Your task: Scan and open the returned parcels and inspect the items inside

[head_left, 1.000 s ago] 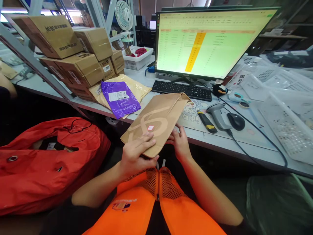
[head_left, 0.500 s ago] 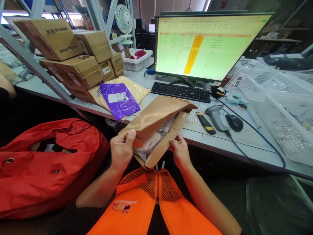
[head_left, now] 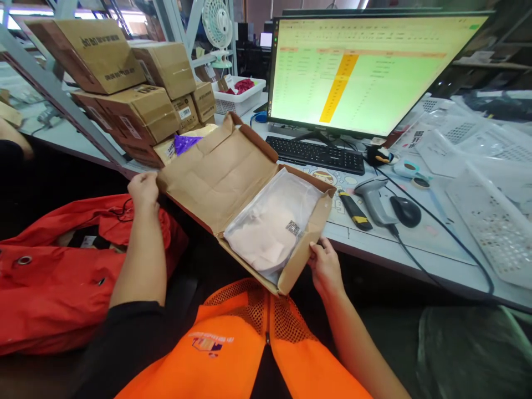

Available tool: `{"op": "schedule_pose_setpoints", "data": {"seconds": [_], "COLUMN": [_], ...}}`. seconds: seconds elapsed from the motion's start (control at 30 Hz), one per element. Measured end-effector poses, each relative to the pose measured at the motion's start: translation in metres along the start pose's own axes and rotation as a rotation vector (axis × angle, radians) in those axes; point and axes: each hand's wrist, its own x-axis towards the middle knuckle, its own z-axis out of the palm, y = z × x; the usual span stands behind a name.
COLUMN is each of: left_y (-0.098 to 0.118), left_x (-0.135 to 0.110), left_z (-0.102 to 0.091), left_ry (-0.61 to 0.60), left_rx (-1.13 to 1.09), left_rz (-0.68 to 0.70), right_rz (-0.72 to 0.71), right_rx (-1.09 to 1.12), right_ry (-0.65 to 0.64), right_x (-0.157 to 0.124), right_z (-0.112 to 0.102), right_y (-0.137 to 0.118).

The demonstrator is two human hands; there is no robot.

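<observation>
A flat brown cardboard mailer box [head_left: 216, 177] lies open in front of me, over the desk's near edge. My left hand [head_left: 143, 188] grips the edge of its lid, which is folded back to the left. My right hand [head_left: 324, 266] holds the box's right front corner. Inside the tray lies a clear plastic bag with a pale pink item [head_left: 274, 221] and a small QR label.
A barcode scanner [head_left: 372, 197], a yellow-black utility knife [head_left: 351, 208], a mouse [head_left: 405, 210], a keyboard [head_left: 316, 155] and a monitor [head_left: 366, 72] stand on the desk. Stacked cartons [head_left: 137, 105] and a purple mailer [head_left: 185, 144] lie at left. A red sack [head_left: 50, 277] sits beside me.
The box went from closed, to partly lifted, to fully open. My left hand swung the lid up and over to the left. The bagged pink item now shows.
</observation>
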Motion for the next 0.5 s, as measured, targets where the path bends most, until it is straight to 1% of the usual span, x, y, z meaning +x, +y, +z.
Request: {"op": "schedule_pose_setpoints", "data": {"seconds": [0.03, 0.07, 0.1, 0.13, 0.17, 0.2, 0.23, 0.27, 0.3, 0.33, 0.37, 0.4, 0.43, 0.5], "left_y": [0.002, 0.006, 0.01, 0.014, 0.018, 0.022, 0.024, 0.024, 0.022, 0.018, 0.013, 0.007, 0.001, -0.009], "left_x": [-0.008, -0.022, -0.04, -0.061, -0.084, -0.107, -0.129, -0.148, -0.163, -0.173, -0.179, -0.181, -0.181, -0.178], "left_z": [-0.007, -0.015, -0.022, -0.027, -0.028, -0.025, -0.019, -0.009, 0.003, 0.016, 0.028, 0.038, 0.046, 0.055], "left_ry": [0.072, 0.123, 0.181, 0.186, 0.053, -0.166, -0.479, -0.738, -0.91, -1.025, -1.093, -1.14, -1.189, -1.266], "left_rx": [0.042, 0.053, 0.056, 0.061, 0.028, 0.008, 0.078, 0.221, 0.394, 0.558, 0.679, 0.75, 0.764, 0.672], "left_rz": [0.045, 0.173, 0.367, 0.591, 0.733, 0.804, 0.813, 0.789, 0.748, 0.707, 0.673, 0.634, 0.588, 0.463], "right_rz": [0.0, 0.004, 0.01, 0.014, 0.011, 0.001, -0.014, -0.026, -0.031, -0.03, -0.027, -0.025, -0.029, -0.057], "right_rx": [-0.003, -0.008, -0.014, -0.022, -0.03, -0.038, -0.043, -0.045, -0.045, -0.042, -0.038, -0.034, -0.033, -0.027], "right_ry": [-0.007, -0.013, -0.02, -0.028, -0.039, -0.048, -0.053, -0.053, -0.047, -0.036, -0.026, -0.019, -0.019, -0.027], "right_x": [-0.001, -0.001, -0.002, -0.002, -0.002, -0.002, -0.001, 0.0, 0.001, 0.001, 0.002, 0.002, 0.001, 0.0], "right_z": [0.001, 0.002, 0.003, 0.004, 0.006, 0.008, 0.01, 0.011, 0.013, 0.014, 0.015, 0.015, 0.014, 0.014], "right_y": [-0.002, -0.003, -0.004, -0.004, -0.004, -0.004, -0.002, -0.001, 0.001, 0.004, 0.006, 0.008, 0.009, 0.013]}}
